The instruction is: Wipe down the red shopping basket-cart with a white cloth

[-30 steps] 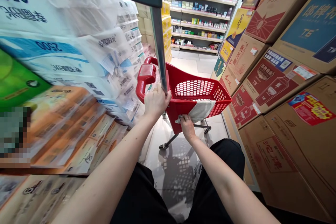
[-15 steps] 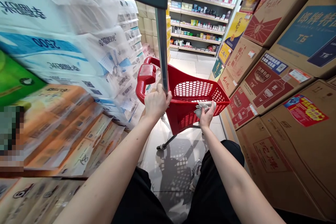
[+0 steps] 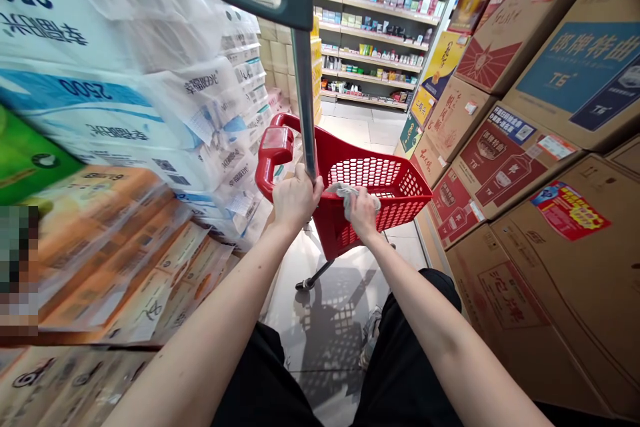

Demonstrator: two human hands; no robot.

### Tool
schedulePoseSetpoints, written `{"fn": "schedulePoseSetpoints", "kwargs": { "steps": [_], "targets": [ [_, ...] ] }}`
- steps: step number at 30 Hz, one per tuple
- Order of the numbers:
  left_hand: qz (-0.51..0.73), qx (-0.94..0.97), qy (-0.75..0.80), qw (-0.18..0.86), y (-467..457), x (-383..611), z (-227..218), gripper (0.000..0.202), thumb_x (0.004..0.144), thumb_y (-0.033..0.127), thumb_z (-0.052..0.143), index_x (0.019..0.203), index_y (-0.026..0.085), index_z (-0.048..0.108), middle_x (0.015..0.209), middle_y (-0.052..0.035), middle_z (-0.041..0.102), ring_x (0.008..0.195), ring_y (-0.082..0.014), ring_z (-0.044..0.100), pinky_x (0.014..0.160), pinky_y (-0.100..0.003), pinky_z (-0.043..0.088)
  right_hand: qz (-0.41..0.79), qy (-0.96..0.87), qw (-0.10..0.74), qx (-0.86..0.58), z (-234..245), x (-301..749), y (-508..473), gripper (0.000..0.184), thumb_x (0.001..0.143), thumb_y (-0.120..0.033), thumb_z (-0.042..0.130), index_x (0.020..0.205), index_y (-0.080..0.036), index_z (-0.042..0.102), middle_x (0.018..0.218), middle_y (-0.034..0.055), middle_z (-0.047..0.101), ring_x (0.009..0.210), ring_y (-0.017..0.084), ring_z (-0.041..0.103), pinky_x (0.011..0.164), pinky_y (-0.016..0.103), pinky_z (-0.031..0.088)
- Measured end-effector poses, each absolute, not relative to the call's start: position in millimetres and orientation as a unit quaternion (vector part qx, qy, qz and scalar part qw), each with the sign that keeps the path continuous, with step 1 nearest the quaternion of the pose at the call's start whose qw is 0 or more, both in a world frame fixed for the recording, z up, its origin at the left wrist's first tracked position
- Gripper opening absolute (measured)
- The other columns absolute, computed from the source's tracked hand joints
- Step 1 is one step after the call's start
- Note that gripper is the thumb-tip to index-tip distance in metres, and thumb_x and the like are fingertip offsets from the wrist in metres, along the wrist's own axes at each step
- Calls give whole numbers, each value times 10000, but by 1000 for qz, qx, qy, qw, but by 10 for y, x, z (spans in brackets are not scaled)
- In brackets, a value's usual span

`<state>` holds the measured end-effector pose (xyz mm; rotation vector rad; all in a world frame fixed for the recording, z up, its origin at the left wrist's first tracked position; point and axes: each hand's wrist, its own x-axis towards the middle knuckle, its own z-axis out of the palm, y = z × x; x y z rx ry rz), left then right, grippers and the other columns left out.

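A red plastic shopping cart stands in the aisle in front of me. My left hand is wrapped round the grey metal handle pole that rises from its near side. My right hand presses a crumpled white-grey cloth onto the cart's near rim, fingers closed over it. My black-trousered knees show below.
Stacked tissue and paper packs line the left side. Brown cardboard cartons are piled along the right. A tiled floor runs ahead to shelves of small goods.
My right hand moved the cloth from the cart's lower front side up to the rim, then left along the rim toward the pole. The left hand kept its grip.
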<state>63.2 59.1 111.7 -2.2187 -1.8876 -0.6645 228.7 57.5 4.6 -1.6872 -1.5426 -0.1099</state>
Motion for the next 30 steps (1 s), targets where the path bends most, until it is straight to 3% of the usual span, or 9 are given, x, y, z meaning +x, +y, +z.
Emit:
{"fn": "schedulePoseSetpoints", "kwargs": {
  "steps": [7, 10, 15, 19, 23, 30],
  "targets": [
    [-202, -746, -626, 105, 579, 545, 1128, 583, 960, 513, 242, 1219, 61, 504, 904, -214, 715, 878, -355, 690, 729, -389, 453, -76, -724, 381, -570, 183, 1944, 575, 323, 1040, -342, 270, 1154, -149, 503, 1023, 101, 664, 931, 206, 609, 850, 308, 417],
    [-182, -760, -616, 97, 575, 467, 1155, 605, 964, 542, 237, 1249, 69, 485, 924, -205, 719, 898, -350, 693, 715, -379, 456, -83, -676, 322, -658, -2, 2484, 585, 355, 1031, -328, 249, 1095, -126, 534, 869, 102, 652, 742, 219, 596, 727, 329, 417],
    [-181, -762, -616, 84, 573, 448, 1181, 607, 975, 541, 187, 1227, 79, 490, 962, -210, 720, 931, -352, 692, 737, -395, 465, -93, -625, 280, -723, -153, 3107, 607, 296, 1019, -300, 307, 1056, -136, 551, 878, 102, 653, 849, 241, 611, 777, 335, 399],
    [-188, -757, -621, 81, 560, 546, 1175, 626, 976, 547, 162, 1190, 66, 501, 944, -222, 720, 917, -355, 695, 745, -401, 468, -48, -637, 343, -689, 22, 2531, 600, 306, 1035, -319, 289, 1079, -148, 539, 902, 90, 673, 811, 214, 615, 746, 309, 415],
    [-174, -759, -623, 73, 533, 594, 1206, 654, 978, 556, 139, 1183, 53, 503, 905, -216, 724, 884, -343, 702, 733, -389, 467, -42, -681, 434, -589, 207, 1815, 550, 312, 1043, -332, 266, 1130, -163, 514, 1011, 89, 670, 941, 206, 612, 882, 327, 427],
    [-97, -850, -510, 90, 662, 249, 1351, 632, 980, 565, 151, 1150, 137, 583, 919, -161, 734, 874, -301, 701, 772, -383, 469, -15, -724, 435, -535, 203, 2041, 546, 296, 1026, -282, 307, 1147, -135, 534, 1076, 118, 670, 960, 214, 622, 885, 356, 469]
  ]
}}
